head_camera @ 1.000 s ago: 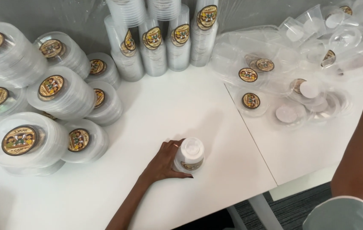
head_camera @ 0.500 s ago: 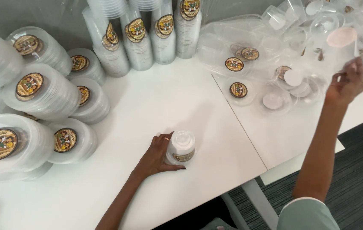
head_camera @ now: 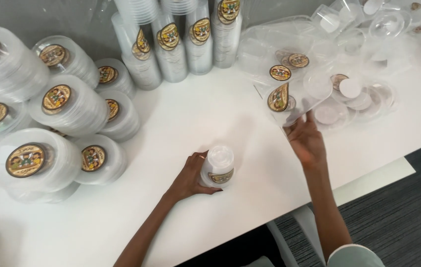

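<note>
The scene was brightly and evenly lit from above, and the white counter (head_camera: 181, 113) came close to washing out. Shadows were soft: a faint grey one lay beside the left hand (head_camera: 188, 175) and under the stacked lids (head_camera: 67, 106) at the left. Small glints of glare showed on the clear plastic cups (head_camera: 368, 29) at the upper right, where outlines melted together. The right hand (head_camera: 307, 141) was slightly smeared by motion. Straight edges bowed mildly toward the frame's borders.

Left hand (head_camera: 189, 175) curled in a sideways grip, right hand (head_camera: 306, 140) raised, fingers pinched
</note>
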